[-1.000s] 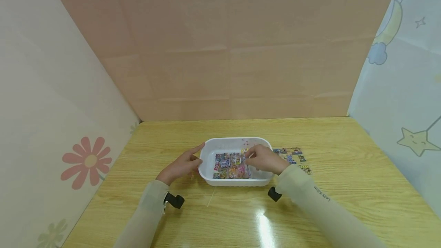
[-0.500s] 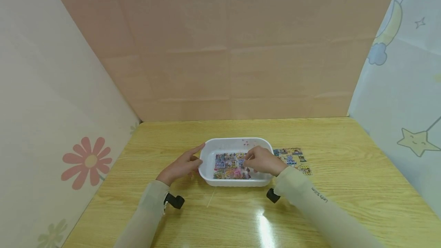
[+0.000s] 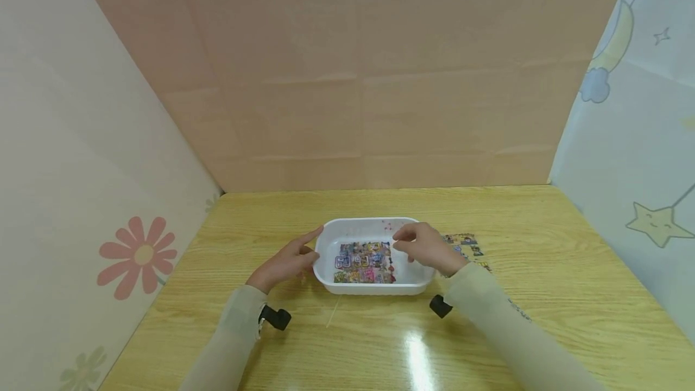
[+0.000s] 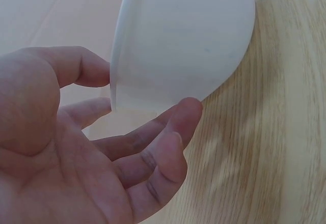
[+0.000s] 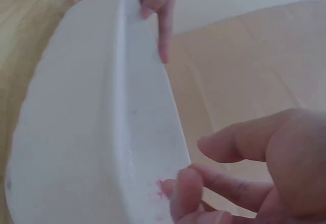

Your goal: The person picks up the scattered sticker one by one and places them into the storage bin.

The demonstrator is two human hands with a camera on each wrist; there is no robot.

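Left side of frame: 1 wall, flower-printed. Left of centre: left hand, thumb and fingers spread, touching the tray's left end. Lower centre: 1 thin stick on the table. Centre: 1 white tray, holding multicoloured printed pieces. Right of centre: right hand above the tray's right end, thumb and fingertips apart. Beyond it, on the table: further printed pieces.

Grips: 2 — left hand, right hand. 2 sleeves, 2 black wrist mounts. 1 white tray, 1 stick, 1 surface. Printed pieces — too small to count.
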